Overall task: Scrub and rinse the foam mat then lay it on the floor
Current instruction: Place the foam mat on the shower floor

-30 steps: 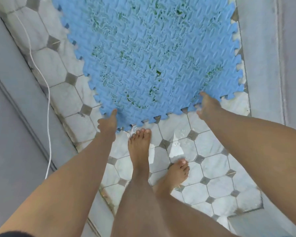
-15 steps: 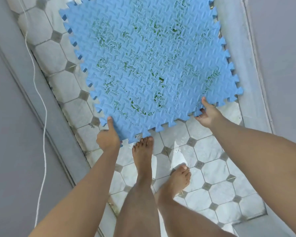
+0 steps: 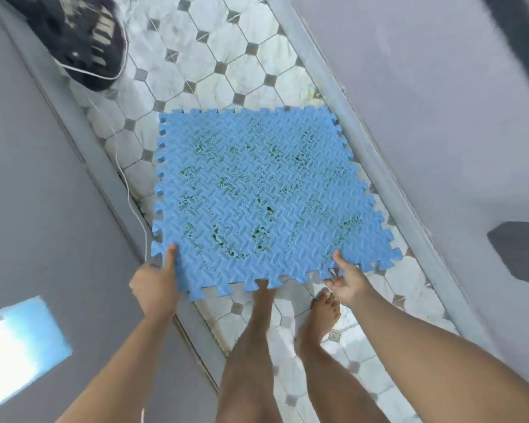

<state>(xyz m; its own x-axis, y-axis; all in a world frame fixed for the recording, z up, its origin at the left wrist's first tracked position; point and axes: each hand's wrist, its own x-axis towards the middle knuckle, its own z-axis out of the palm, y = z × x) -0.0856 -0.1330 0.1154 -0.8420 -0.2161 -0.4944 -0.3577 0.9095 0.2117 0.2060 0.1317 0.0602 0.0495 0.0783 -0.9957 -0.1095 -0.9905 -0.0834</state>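
Obs., left to right. A dark, crumpled fabric bundle lies at 11 o'clock of the view on the white octagon-tiled floor. A thin white cord trails from it along the grey ledge at 9 o'clock.

The left hand pinches the near left corner of the blue interlocking foam mat, thumb on top, fingers hidden beneath. The right hand pinches the near right edge the same way. Both grips are closed on the mat.

The mat is held out at 12 o'clock from the bare feet, spread over the tiled strip. Its near edge is raised above the toes. Cannot tell whether the far edge touches the floor.

Change: one second ago the mat filled the top of the view and ran off it; now all four toothed edges show, and it sits lower and flatter. The view has also swung, bringing in the bundle.

Judgement: this is the laying-down step, nearly done. Green blotches remain across the mat face, as before, so the scrubbing looks incomplete.
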